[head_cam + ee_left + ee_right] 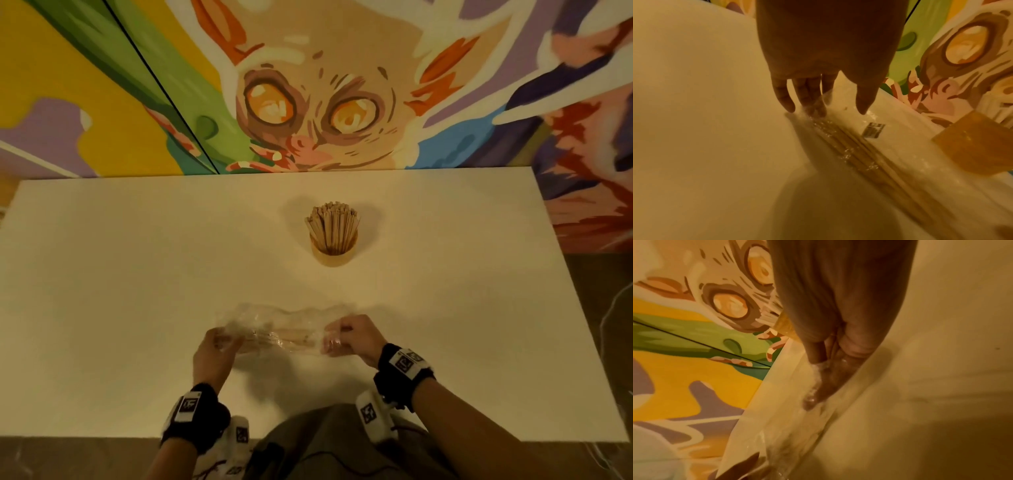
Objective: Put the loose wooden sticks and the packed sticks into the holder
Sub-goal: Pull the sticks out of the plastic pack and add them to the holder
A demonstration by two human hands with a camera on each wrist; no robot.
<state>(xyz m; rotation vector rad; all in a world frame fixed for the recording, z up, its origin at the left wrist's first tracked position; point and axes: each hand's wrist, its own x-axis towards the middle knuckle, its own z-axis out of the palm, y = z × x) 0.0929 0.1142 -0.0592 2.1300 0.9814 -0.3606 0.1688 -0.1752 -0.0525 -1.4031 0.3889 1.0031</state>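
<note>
While both hands reach forward, the left hand [214, 353] pinches one end of the plastic pack [281, 330]. The right hand [356, 337] grips the other end above the tabletop [137, 274].

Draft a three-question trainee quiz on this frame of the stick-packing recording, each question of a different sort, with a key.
1. True or false: the holder already has wooden sticks standing in it.
2. Which hands grip the clear plastic packet? A) left hand only B) right hand only C) both
3. Fill in: the holder stands on the white ____.

Key: 1 true; 2 C, one at each end; 3 table.
</note>
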